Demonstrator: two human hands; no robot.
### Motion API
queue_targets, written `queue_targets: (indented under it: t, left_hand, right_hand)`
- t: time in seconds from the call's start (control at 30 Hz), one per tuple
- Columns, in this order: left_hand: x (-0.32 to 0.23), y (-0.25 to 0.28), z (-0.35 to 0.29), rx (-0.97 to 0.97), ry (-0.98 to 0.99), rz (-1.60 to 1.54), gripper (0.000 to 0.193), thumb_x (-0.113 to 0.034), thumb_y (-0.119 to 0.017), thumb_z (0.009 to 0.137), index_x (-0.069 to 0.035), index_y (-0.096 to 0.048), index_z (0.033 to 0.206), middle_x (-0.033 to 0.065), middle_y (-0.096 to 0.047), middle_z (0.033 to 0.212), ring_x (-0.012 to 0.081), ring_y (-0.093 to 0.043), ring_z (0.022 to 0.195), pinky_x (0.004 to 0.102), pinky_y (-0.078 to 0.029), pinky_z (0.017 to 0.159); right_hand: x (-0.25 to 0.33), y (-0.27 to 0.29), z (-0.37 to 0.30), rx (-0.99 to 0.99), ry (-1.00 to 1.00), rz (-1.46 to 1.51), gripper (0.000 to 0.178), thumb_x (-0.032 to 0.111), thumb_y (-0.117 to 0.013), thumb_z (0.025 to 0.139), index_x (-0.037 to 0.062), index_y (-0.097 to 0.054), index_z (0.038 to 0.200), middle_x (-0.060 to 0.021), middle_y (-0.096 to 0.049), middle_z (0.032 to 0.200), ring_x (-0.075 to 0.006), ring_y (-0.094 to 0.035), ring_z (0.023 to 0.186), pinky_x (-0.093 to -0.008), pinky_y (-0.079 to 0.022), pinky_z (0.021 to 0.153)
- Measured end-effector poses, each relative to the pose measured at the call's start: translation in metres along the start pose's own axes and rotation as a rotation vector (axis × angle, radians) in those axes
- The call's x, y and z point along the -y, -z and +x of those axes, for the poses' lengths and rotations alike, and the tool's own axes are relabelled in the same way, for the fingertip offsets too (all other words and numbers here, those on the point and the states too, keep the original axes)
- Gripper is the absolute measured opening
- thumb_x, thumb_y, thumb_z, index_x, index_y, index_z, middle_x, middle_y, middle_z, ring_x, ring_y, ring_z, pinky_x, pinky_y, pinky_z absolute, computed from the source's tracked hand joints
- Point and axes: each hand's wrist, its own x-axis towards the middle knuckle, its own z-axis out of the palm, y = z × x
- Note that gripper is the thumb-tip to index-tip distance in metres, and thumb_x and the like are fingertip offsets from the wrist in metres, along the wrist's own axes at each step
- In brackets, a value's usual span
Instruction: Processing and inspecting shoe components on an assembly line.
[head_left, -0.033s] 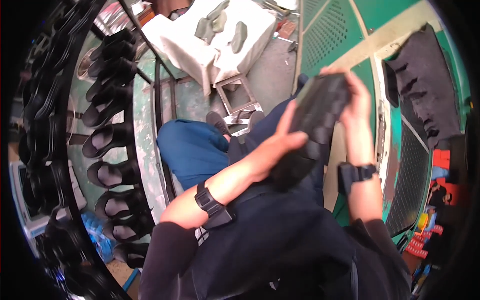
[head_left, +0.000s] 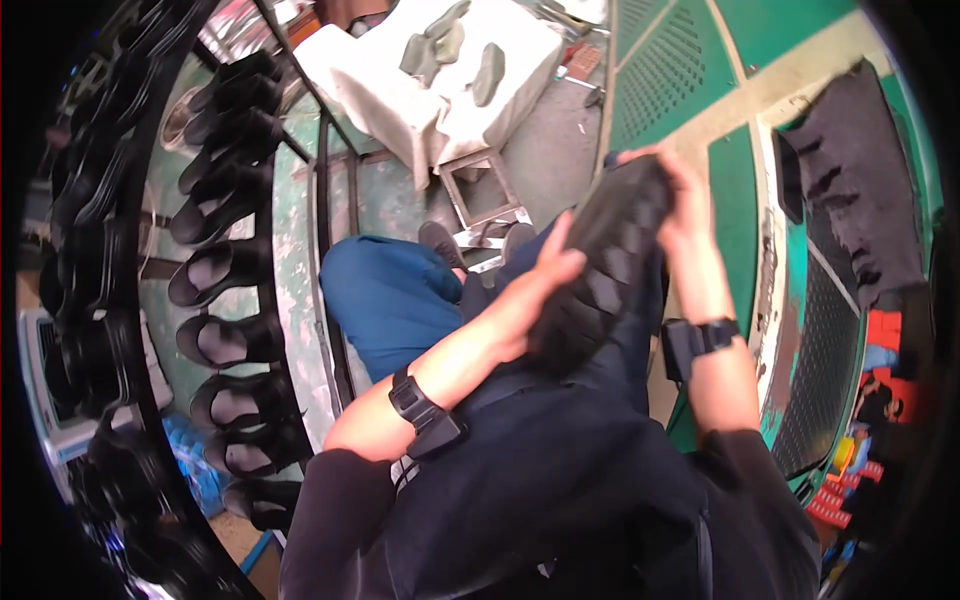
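Note:
Both hands hold one black shoe [head_left: 607, 268] in front of my body, its ridged sole turned up into view. My left hand [head_left: 535, 295] grips the near end along its left side, with the thumb lying at the sole's edge. Wrapped round the far end is my right hand [head_left: 683, 200], its fingers partly hidden behind the shoe. The shoe tilts, its far end pointing up and to the right. The upper faces away and is mostly out of sight. Black straps with small boxes sit on my left forearm [head_left: 430, 410] and right wrist [head_left: 698, 343].
A rack [head_left: 265, 300] of black shoes stands at my left, several per row. Ahead, a white-covered table [head_left: 370, 60] bears grey-green shoe-shaped pieces [head_left: 488, 75]. At the right is a green metal structure [head_left: 735, 190] with a dark cloth [head_left: 862, 170] hanging on it. A metal frame [head_left: 480, 190] stands near my feet.
The shoe and my right hand have shifted a little left and toward me. The shoe has turned, so more of its ridged sole shows. Both hands keep their hold.

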Motion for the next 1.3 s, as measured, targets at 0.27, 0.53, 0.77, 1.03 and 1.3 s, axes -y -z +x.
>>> queue_targets:
  t: [0.27,0.53,0.77,1.03,1.3]
  left_hand:
    - [-0.001,0.099,-0.03,-0.388,0.1,-0.355,0.044,-0.037,-0.052,0.104,-0.009,-0.059,0.137,0.0098,-0.07,0.123,0.0191,-0.069,0.104,0.0369,-0.058,0.09]
    - [-0.014,0.114,-0.004,-0.46,0.092,0.135,0.073,-0.047,-0.052,0.104,-0.004,-0.029,0.159,0.0112,-0.036,0.162,0.0219,-0.034,0.148,0.0366,-0.026,0.122]
    - [-0.021,0.155,0.07,-0.563,0.174,0.714,0.057,-0.042,-0.046,0.106,-0.008,-0.046,0.152,0.0096,-0.049,0.151,0.0177,-0.046,0.134,0.0337,-0.043,0.105]
    - [-0.007,0.158,0.059,-0.602,0.101,0.492,0.056,-0.044,-0.045,0.106,-0.01,-0.048,0.151,0.0091,-0.054,0.146,0.018,-0.048,0.131,0.0317,-0.036,0.11]
    - [-0.017,0.155,0.06,-0.536,0.172,0.246,0.071,-0.054,-0.046,0.104,-0.011,-0.034,0.159,0.0098,-0.022,0.168,0.0183,-0.018,0.154,0.0341,-0.021,0.121]
  right_hand:
    - [-0.167,0.023,0.078,-0.111,-0.386,0.197,0.019,0.017,-0.056,0.096,0.003,-0.065,0.105,-0.0123,-0.071,0.095,-0.0282,-0.07,0.086,-0.0464,-0.06,0.082]
    - [-0.152,-0.008,0.068,0.066,-0.394,0.02,0.019,0.024,-0.066,0.099,0.0049,-0.066,0.095,-0.0073,-0.069,0.084,-0.017,-0.069,0.073,-0.0302,-0.058,0.068]
    - [-0.163,0.011,0.075,-0.044,-0.332,0.042,0.023,0.026,-0.064,0.099,0.0035,-0.068,0.099,-0.0089,-0.072,0.092,-0.0189,-0.07,0.083,-0.0335,-0.059,0.077]
    - [-0.172,0.021,0.084,-0.13,-0.439,-0.111,0.033,0.029,-0.056,0.097,-0.0006,-0.07,0.102,-0.0125,-0.073,0.103,-0.0221,-0.07,0.091,-0.0348,-0.057,0.085]
    - [-0.169,-0.01,0.075,-0.124,-0.464,-0.213,0.035,0.028,-0.051,0.099,0.0004,-0.072,0.101,-0.0102,-0.073,0.097,-0.0199,-0.07,0.086,-0.0329,-0.057,0.082]
